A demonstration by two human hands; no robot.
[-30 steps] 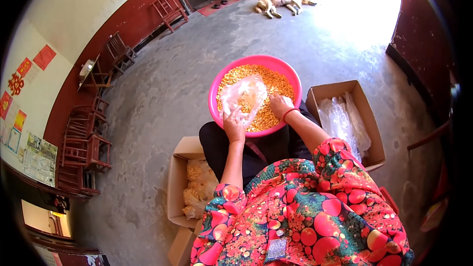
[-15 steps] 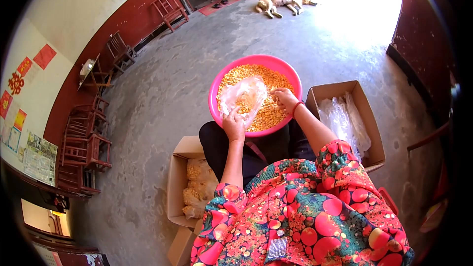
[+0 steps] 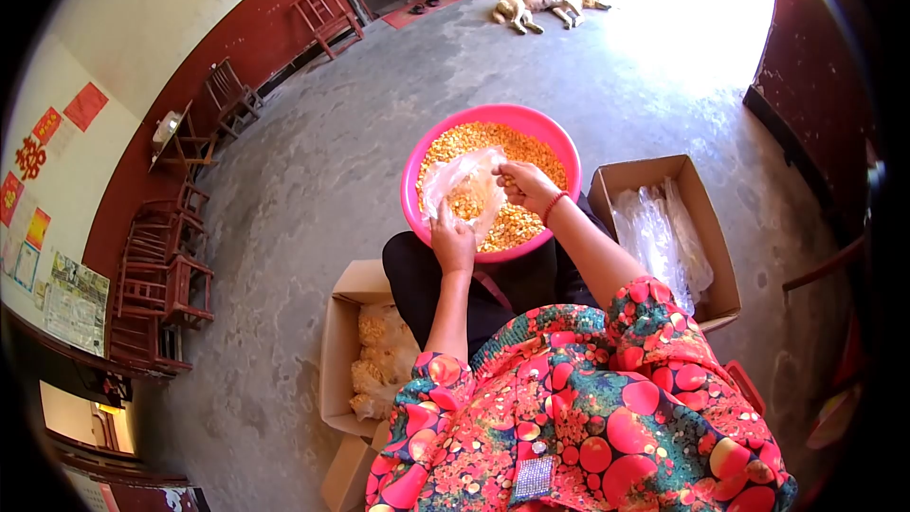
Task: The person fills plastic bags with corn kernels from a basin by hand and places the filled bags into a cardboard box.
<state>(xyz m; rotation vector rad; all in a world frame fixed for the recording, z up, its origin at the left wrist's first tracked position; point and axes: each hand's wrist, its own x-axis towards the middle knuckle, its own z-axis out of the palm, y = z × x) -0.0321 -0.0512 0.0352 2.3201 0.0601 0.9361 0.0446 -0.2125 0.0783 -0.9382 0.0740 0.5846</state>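
Note:
A pink basin [image 3: 572,154] full of yellow corn kernels [image 3: 493,137] rests at my lap. My left hand [image 3: 453,239] grips the near left edge of a clear plastic bag [image 3: 483,171], which lies over the kernels with some kernels showing in or through it. Over the right part of the basin, my right hand [image 3: 527,186] has its fingers pinched together at the bag's right edge. Whether kernels are inside those fingers is hidden.
An open carton [image 3: 722,256] with clear plastic bags stands at my right. At my left is another carton [image 3: 336,360] holding bags of corn. A dog [image 3: 542,2] lies on the floor ahead. Wooden chairs [image 3: 171,289] line the left wall.
My right hand has risen from the kernels at the basin's right side and moved left to the bag's edge. My left hand stays at the bag, whose opening has shifted slightly.

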